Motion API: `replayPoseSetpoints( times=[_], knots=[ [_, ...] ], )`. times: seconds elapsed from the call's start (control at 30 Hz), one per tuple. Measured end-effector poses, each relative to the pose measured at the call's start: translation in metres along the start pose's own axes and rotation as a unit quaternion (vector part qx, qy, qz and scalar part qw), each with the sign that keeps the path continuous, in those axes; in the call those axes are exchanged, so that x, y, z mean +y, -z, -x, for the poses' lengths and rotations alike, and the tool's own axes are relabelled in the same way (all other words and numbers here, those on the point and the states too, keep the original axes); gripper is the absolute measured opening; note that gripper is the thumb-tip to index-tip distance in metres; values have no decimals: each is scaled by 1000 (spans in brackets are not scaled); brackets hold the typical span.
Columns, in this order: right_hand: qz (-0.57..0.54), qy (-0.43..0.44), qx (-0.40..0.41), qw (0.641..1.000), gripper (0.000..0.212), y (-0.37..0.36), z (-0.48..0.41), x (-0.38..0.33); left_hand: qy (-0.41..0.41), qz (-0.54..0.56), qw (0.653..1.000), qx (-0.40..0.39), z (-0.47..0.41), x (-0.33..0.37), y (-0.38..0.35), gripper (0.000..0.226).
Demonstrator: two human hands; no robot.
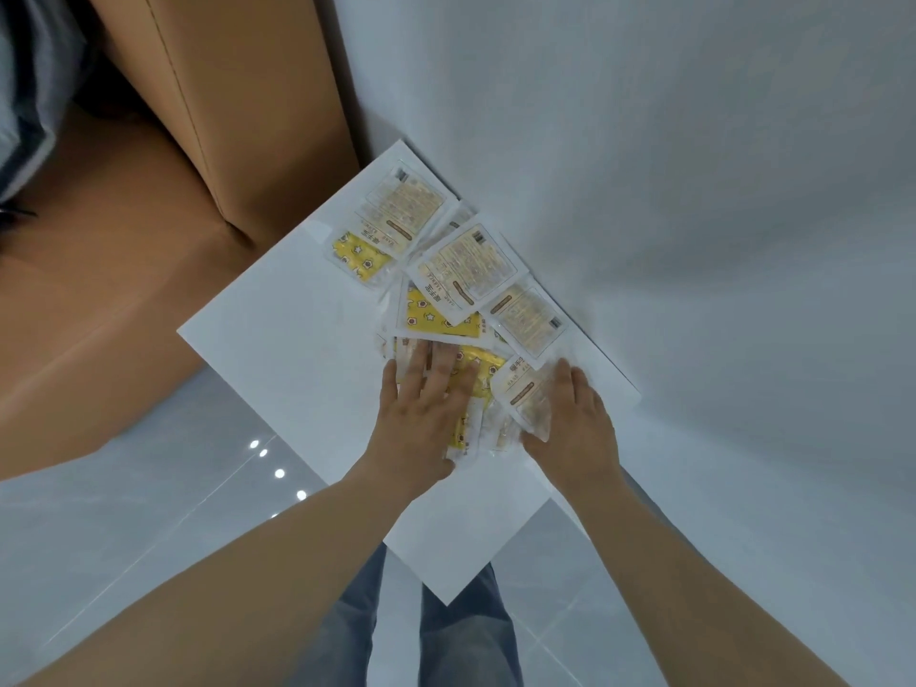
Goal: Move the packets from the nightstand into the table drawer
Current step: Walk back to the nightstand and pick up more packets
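Observation:
Several clear packets with yellow star print and beige labels lie spread over the far half of the white nightstand top (277,339), along the wall. One packet (396,215) lies farthest, another (466,270) overlaps the middle ones. My left hand (421,414) rests flat, fingers spread, on a yellow packet (476,374) at the near end of the pile. My right hand (575,423) cups the side of a neighbouring packet (525,389), thumb under its near edge. The table drawer is not in view.
A large cardboard box (198,166) stands left of the nightstand, against the white wall (694,190). Glossy grey floor tiles (148,528) lie below, with my jeans-clad legs (446,637) at the nightstand's near corner.

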State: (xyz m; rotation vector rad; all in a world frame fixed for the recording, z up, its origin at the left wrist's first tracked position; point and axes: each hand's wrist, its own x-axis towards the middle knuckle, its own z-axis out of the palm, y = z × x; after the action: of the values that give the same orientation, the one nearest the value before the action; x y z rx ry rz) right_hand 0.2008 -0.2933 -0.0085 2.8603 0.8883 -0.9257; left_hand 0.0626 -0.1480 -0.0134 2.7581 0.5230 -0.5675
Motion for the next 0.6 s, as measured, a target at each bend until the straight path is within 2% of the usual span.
replayPoseSetpoints(
  times=[0.2, 0.3, 0.47, 0.6],
  knots=[
    [-25, 10, 6, 1000, 93, 8, -4, 9, 4, -33, 999, -26, -10, 12, -3, 121],
    [-36, 14, 4, 999, 88, 10, -5, 11, 8, -41, 999, -5, -14, 7, -5, 122],
    [-51, 13, -8, 999, 76, 11, -6, 19, 4, -37, 999, 14, -22, 7, -6, 102],
    [-56, 16, -6, 998, 73, 7, -2, 18, 18, -22, 1000, -3, -24, 8, 0, 101]
  ],
)
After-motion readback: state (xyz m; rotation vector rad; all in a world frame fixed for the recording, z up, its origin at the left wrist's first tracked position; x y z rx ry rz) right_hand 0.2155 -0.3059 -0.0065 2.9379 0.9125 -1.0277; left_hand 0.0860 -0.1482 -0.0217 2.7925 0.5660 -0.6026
